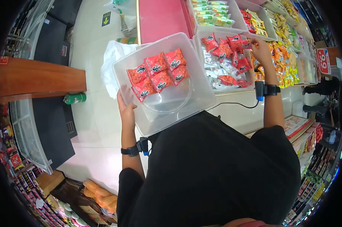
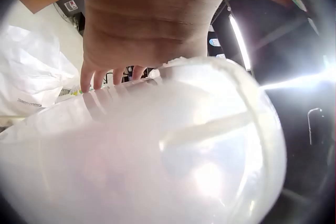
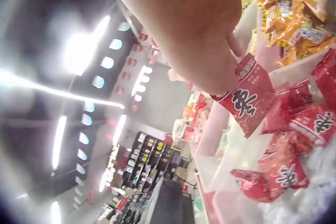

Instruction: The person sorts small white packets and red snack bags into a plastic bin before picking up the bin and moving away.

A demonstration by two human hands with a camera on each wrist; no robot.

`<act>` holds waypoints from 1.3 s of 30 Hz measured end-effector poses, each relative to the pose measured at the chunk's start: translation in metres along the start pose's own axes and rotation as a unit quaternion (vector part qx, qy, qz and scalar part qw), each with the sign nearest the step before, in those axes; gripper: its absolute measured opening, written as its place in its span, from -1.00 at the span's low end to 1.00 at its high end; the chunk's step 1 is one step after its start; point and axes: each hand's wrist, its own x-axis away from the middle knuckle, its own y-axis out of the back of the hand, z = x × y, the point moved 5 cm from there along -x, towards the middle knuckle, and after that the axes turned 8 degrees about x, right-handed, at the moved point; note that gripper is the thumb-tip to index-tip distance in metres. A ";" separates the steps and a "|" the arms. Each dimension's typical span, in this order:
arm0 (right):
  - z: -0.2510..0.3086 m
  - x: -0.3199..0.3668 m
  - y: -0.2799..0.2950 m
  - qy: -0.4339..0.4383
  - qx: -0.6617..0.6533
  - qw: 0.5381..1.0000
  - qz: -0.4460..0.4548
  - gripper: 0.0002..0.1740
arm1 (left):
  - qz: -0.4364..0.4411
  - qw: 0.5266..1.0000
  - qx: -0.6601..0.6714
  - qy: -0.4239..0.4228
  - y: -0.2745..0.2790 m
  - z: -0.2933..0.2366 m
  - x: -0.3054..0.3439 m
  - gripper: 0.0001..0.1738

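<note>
My left hand [image 1: 126,108] grips the left wall of a translucent plastic box [image 1: 195,92], its thumb near the rim. In the left wrist view, the fingers [image 2: 98,79] lie along the outside of the tilted box. Inside it, red snack packets [image 1: 162,81] with dark lettering lie side by side in two rows of three. On the right, my right hand [image 1: 262,51] is at the corner of a display bin [image 1: 218,90]. It pinches a red packet [image 3: 247,98] by one edge in the right wrist view. More red packets [image 1: 221,51] lie in that bin over silvery-white ones [image 1: 226,68].
Neighbouring bins hold green-and-white packs [image 1: 214,14] and orange packets [image 1: 279,56]. A pink display surface [image 1: 163,19] lies beyond the box. At left are a white bag [image 1: 116,62], a wooden counter [image 1: 38,77] and a green canister [image 1: 75,98] on the floor.
</note>
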 end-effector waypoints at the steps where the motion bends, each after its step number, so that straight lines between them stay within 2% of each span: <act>1: 0.007 -0.003 0.007 0.002 -0.001 1.000 0.002 -0.77 | -0.003 1.000 0.000 0.001 0.002 0.001 0.000 -0.08; 3: 0.027 -0.011 0.018 0.008 -0.096 0.995 0.028 -0.80 | -0.003 1.000 0.013 -0.004 0.003 0.004 0.000 -0.09; 5: 0.085 -0.012 0.044 -0.023 -0.139 0.989 0.053 -0.83 | -0.008 0.999 0.000 -0.031 0.007 0.006 0.002 -0.11; 6: 0.102 -0.016 0.043 0.004 -0.195 0.979 0.060 -0.81 | -0.013 1.000 0.012 -0.021 0.006 0.008 0.004 -0.11; 8: 0.147 -0.018 0.045 0.046 -0.221 0.972 0.058 -0.81 | -0.021 0.999 0.017 -0.026 0.006 0.008 -0.003 -0.12; 10: 0.202 -0.012 0.039 0.116 -0.241 0.962 0.056 -0.79 | -0.013 0.999 -0.032 -0.022 0.007 0.014 -0.002 -0.11; 12: 0.244 -0.007 0.006 0.057 -0.323 0.929 0.170 -0.75 | -0.017 1.000 -0.013 0.002 -0.001 -0.002 0.002 -0.11; 14: 0.282 0.005 -0.035 0.048 -0.370 0.903 0.215 -0.72 | -0.019 0.998 0.030 0.044 -0.006 -0.010 0.006 -0.11; 16: 0.309 0.017 -0.077 0.089 -0.317 0.919 0.218 -0.76 | -0.018 0.999 0.030 0.039 -0.004 -0.006 0.004 -0.11; 18: 0.331 0.031 -0.104 0.089 -0.280 0.941 0.166 -0.77 | -0.019 0.998 0.041 0.044 -0.007 -0.010 0.005 -0.12; 19: 0.338 0.036 -0.120 0.092 -0.282 0.940 0.168 -0.77 | -0.023 0.998 0.041 0.043 -0.006 -0.009 0.005 -0.12; 21: 0.352 0.043 -0.143 0.029 -0.336 0.909 0.247 -0.67 | -0.009 1.000 0.016 0.005 -0.004 -0.006 0.002 -0.12; 23: 0.361 0.047 -0.157 0.013 -0.308 0.917 0.252 -0.68 | -0.011 1.000 0.020 0.005 -0.003 -0.005 0.001 -0.12; 25: 0.366 0.050 -0.177 -0.006 -0.422 0.876 0.233 -0.78 | -0.007 0.999 0.034 0.013 -0.004 -0.007 0.003 -0.11; 29: 0.366 0.050 -0.187 -0.043 -0.385 0.890 0.240 -0.76 | -0.013 0.998 0.047 0.028 -0.005 -0.007 0.002 -0.11; 31: 0.364 0.050 -0.186 -0.012 -0.342 0.923 0.179 -0.79 | -0.013 0.999 0.033 0.015 -0.004 -0.005 0.001 -0.11; 32: 0.367 0.051 -0.180 -0.013 -0.343 0.922 0.180 -0.79 | -0.011 1.000 0.019 0.002 -0.004 -0.007 0.002 -0.12; 34: 0.374 0.050 -0.160 0.072 -0.196 0.970 0.124 -0.82 | -0.013 0.999 0.032 0.015 -0.006 -0.010 0.003 -0.12; 35: 0.374 0.049 -0.163 0.071 -0.195 0.970 0.124 -0.82 | -0.015 0.998 0.047 0.026 -0.007 -0.011 0.003 -0.13; 37: 0.380 0.047 -0.160 0.160 -0.180 0.971 0.007 -0.84 | -0.015 1.000 0.013 0.005 -0.003 -0.005 0.002 -0.14; 39: 0.381 0.044 -0.150 0.166 -0.159 0.973 -0.018 -0.81 | -0.028 0.999 0.005 -0.025 0.004 0.009 -0.005 -0.15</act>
